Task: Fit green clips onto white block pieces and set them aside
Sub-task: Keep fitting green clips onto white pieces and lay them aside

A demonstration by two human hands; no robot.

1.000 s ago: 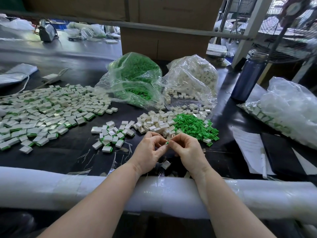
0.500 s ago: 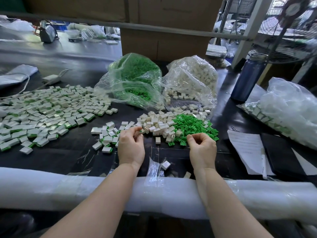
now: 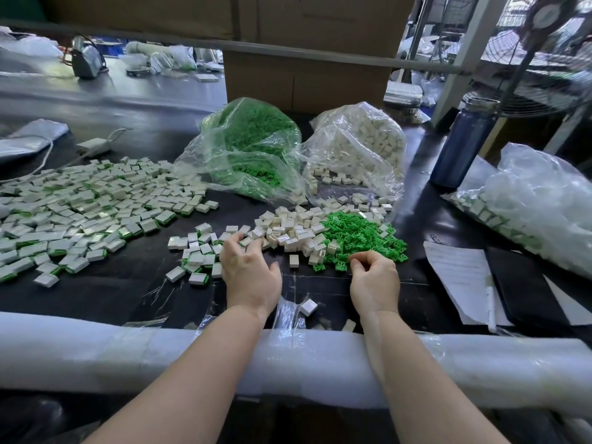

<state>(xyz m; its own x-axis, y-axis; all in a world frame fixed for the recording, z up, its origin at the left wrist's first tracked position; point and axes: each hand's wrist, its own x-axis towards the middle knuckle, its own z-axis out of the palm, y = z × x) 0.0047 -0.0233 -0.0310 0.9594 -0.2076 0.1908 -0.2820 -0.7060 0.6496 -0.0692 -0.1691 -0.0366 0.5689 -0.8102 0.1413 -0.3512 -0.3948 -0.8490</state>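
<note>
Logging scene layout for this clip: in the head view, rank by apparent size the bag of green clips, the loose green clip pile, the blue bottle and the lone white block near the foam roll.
1. bag of green clips
2. loose green clip pile
3. blue bottle, though farther back, so this rank is unsure
4. lone white block

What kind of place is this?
Probably a small factory assembly bench: bulk bags of green clips and white blocks, a big spread of finished pieces, and an industrial fan.
</note>
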